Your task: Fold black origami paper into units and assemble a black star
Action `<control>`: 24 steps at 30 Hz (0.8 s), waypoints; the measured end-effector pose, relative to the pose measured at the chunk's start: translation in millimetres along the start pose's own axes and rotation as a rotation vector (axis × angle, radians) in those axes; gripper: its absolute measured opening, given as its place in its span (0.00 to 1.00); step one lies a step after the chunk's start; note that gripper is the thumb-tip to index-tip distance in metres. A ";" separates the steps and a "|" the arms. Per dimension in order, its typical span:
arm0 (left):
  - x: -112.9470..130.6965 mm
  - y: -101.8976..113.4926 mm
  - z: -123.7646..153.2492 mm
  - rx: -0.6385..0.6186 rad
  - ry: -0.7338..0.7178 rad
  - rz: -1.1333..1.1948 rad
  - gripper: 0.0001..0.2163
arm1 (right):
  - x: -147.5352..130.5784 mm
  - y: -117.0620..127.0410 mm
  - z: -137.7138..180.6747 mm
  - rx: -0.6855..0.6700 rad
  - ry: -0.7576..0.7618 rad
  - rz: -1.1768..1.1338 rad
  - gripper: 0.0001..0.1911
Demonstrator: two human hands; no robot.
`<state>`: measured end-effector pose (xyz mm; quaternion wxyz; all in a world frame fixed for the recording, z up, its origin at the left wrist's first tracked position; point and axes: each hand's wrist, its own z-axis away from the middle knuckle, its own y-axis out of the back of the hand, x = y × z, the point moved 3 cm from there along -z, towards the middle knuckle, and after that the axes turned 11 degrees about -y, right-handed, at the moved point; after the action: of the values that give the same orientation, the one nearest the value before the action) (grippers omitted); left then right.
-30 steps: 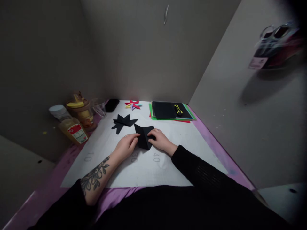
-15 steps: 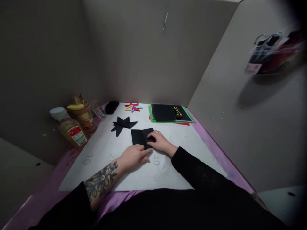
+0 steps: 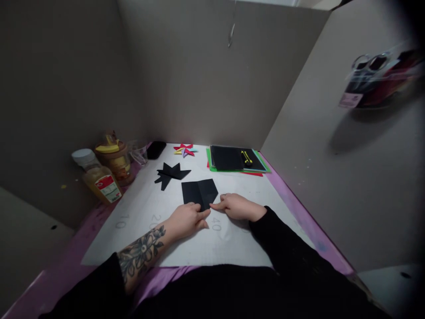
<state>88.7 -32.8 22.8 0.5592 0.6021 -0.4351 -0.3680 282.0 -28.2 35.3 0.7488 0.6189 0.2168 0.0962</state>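
Note:
A sheet of black paper (image 3: 194,191) lies flat, creased down the middle, its lower right corner folded in to a slanted edge. My left hand (image 3: 189,220) rests at the paper's bottom edge, index finger stretched out on it and thumb apart. At the slanted fold, my right hand (image 3: 236,207) touches the paper with its extended index fingertip; the other fingers are curled under and partly hidden. Farther back to the left is a folded black paper star shape (image 3: 171,172) with several points, apart from both hands.
A coloured paper star (image 3: 185,149) and a phone (image 3: 156,150) lie at the back. Stacked coloured sheets (image 3: 227,158) carry a yellow-and-black cutter (image 3: 246,158). A glue bottle (image 3: 103,179) and brown cup (image 3: 116,161) stand left. Scissors (image 3: 370,62) hang in a holder on the right wall.
My right hand has moved off the paper's right half to the right, and the slanted folded corner now shows. My left hand has stayed almost in place.

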 end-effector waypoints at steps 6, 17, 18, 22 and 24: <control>0.4 1.1 -0.9 -0.009 0.003 -0.009 0.20 | 29.8 3.1 -8.1 0.075 -0.295 0.058 0.18; 5.6 8.1 -0.2 0.066 0.023 0.013 0.16 | -6.5 -9.3 -35.3 0.497 -0.146 -0.166 0.11; 6.0 9.1 0.1 0.088 0.018 0.021 0.16 | -6.3 -11.3 -41.4 0.474 -0.190 -0.183 0.09; 6.0 9.3 0.8 0.124 0.013 0.054 0.15 | -2.2 -16.0 -61.0 0.349 -0.332 -0.164 0.04; 5.9 8.0 0.5 0.116 0.017 0.059 0.15 | -1.4 -16.5 -66.5 0.303 -0.365 -0.136 0.05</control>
<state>89.4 -38.4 31.0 0.5377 0.6234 -0.4687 -0.3204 249.2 26.6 10.3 0.6789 0.7153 0.1310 -0.1015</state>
